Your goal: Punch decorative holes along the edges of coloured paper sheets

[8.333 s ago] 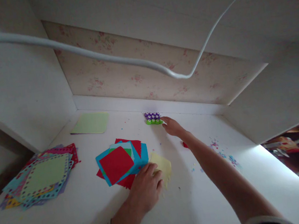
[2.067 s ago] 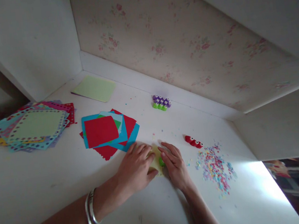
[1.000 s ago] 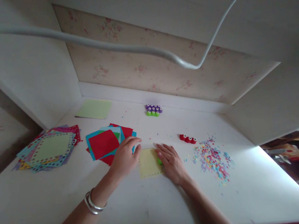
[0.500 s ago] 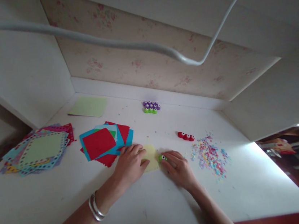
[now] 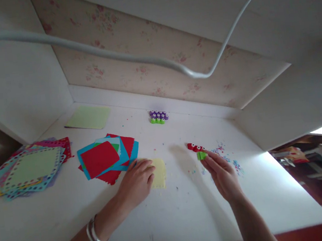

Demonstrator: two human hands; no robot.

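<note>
On the white desk, a small yellow sheet of paper [image 5: 159, 172] lies with a row of punched holes along its lower edge. My left hand [image 5: 137, 178] holds it down at its left side, fingers bent and close together. My right hand [image 5: 221, 171] is raised off the desk, right of the sheet. Between its thumb and fingers it pinches a small green paper punch [image 5: 201, 155], apart from the paper. Just behind that punch, a row of red punches [image 5: 196, 147] with eye-like tops stands on the desk.
Purple and green punches [image 5: 159, 116] stand near the back wall. Colored confetti [image 5: 237, 167] lies at right, partly behind my hand. Plain red and blue sheets [image 5: 99, 159] overlap left of my hand. Hole-edged sheets [image 5: 34, 165] are piled farther left; pale green sheets [image 5: 87, 117] lie behind.
My right hand has lifted the green punch off the yellow paper's right edge and moved right, over the confetti. My left hand stays on the sheet. The view has shifted slightly.
</note>
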